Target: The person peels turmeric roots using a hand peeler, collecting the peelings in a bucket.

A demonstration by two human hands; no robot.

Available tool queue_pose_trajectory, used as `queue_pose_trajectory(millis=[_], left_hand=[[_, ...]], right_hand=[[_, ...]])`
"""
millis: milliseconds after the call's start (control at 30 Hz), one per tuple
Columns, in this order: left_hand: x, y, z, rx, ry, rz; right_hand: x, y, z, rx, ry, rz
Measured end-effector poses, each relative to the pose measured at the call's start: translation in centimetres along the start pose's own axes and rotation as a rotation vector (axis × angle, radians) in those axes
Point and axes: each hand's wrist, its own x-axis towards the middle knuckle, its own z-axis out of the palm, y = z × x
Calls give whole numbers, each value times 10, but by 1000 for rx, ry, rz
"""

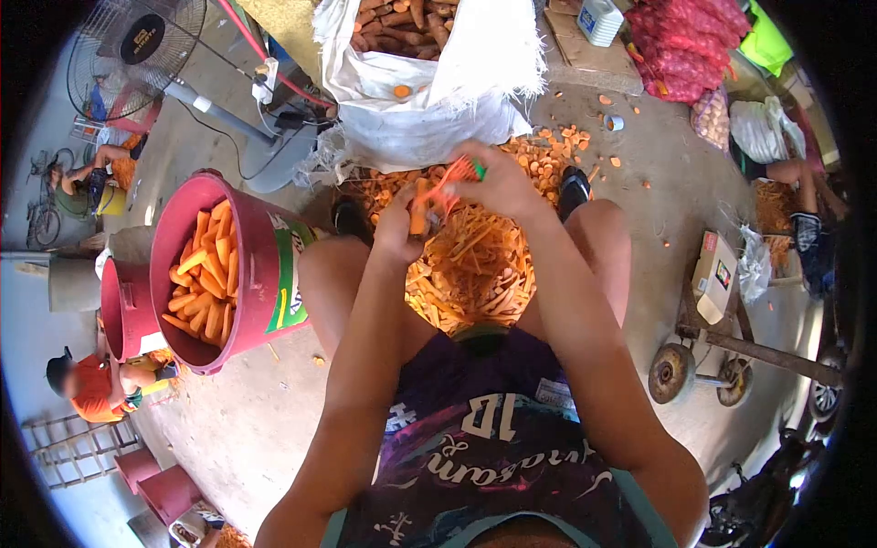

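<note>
My left hand is closed around a carrot held up between my knees. Closed on a red-orange peeler with a bit of green, my right hand is right beside the carrot. Whether the blade touches the carrot is hard to make out. Below both hands lies a heap of orange peelings, with cut carrot ends scattered behind it. An open white sack of unpeeled carrots stands just beyond. To my left, a red tub holds peeled carrots.
A standing fan and its cable are at the back left. Red net sacks and a small blue cup lie back right. A wheeled cart with a box stands right. Another person in orange sits far left.
</note>
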Motion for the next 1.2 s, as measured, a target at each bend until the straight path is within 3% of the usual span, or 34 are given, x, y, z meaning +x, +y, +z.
queue_pose_trajectory(millis=[100,267,333,400,500,567,633,700,767,833,867,933,1033,1100,1200], left_hand=[[-2,4,15,-161,-154,-16],[-26,13,35,8,-144,-63],[-25,10,34,52,-132,-51],[-15,6,23,-12,-179,-58],[-8,7,6,65,-145,8],[-2,5,10,-61,-173,20],[-1,7,12,-214,-228,-9],[-10,6,23,-178,-205,-17],[-9,7,17,-135,-183,-25],[3,8,-9,-208,-573,-149],[4,5,-8,-205,-575,-148],[-14,8,12,-4,-287,-63],[-4,7,-3,-90,-334,-36],[1,4,6,-129,-276,-15],[-7,6,17,-148,-232,3]], right_hand=[[-8,-23,1,49,-73,-75],[11,30,-17,148,32,7],[17,44,-26,148,139,159],[20,43,-29,90,109,263],[8,17,-14,134,68,169],[-6,-7,2,103,-43,-114],[-7,-12,3,76,-68,-140],[-7,-10,0,48,-84,-162],[3,1,-7,289,-116,-121],[10,27,-14,352,-34,4],[16,41,-16,416,46,127],[20,36,-19,424,69,138],[9,8,-19,352,26,257],[-5,-18,-9,155,-24,-85],[-13,-37,-12,7,-134,-213]])
